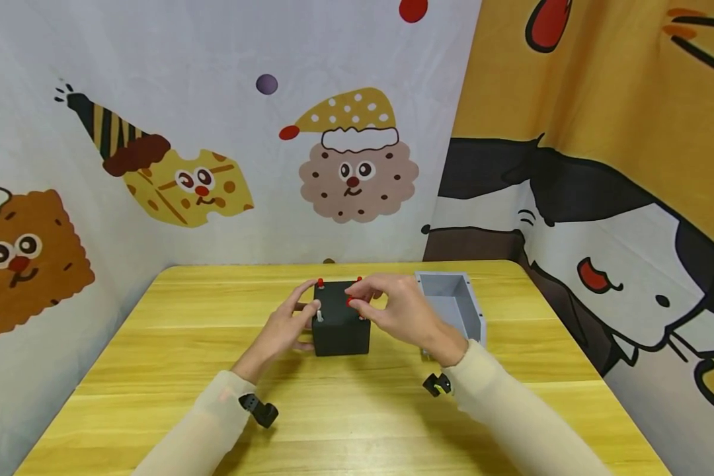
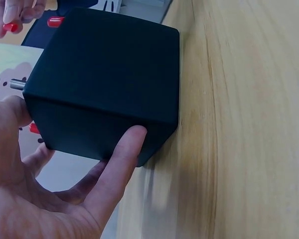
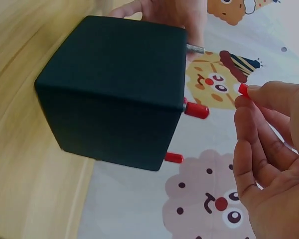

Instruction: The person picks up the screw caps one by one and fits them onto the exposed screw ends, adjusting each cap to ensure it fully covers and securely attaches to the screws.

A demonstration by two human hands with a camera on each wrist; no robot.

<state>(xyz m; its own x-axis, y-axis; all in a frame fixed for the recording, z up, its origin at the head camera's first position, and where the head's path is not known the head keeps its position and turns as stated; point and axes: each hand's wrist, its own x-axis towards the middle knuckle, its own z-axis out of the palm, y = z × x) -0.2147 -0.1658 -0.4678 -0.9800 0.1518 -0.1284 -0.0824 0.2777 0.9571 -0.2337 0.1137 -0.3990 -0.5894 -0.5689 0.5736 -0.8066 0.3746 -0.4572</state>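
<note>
A black box (image 1: 341,337) stands on the table, with metal bolts on its top face. Red caps cover several of these, including a red cap (image 3: 197,110) at the near right. One threaded bolt (image 3: 195,49) is bare, on the left side nearest me. My left hand (image 1: 285,327) holds the box from its left side, the thumb by the bare bolt and the other fingers spread along the side. My right hand (image 1: 401,307) pinches a small loose red cap (image 3: 243,89) between thumb and fingertip, above the box and apart from it.
A grey open tray (image 1: 476,311) stands on the wooden table (image 1: 214,357), just right of the box and partly behind my right wrist. Patterned curtains (image 1: 226,53) hang behind the table and along both sides.
</note>
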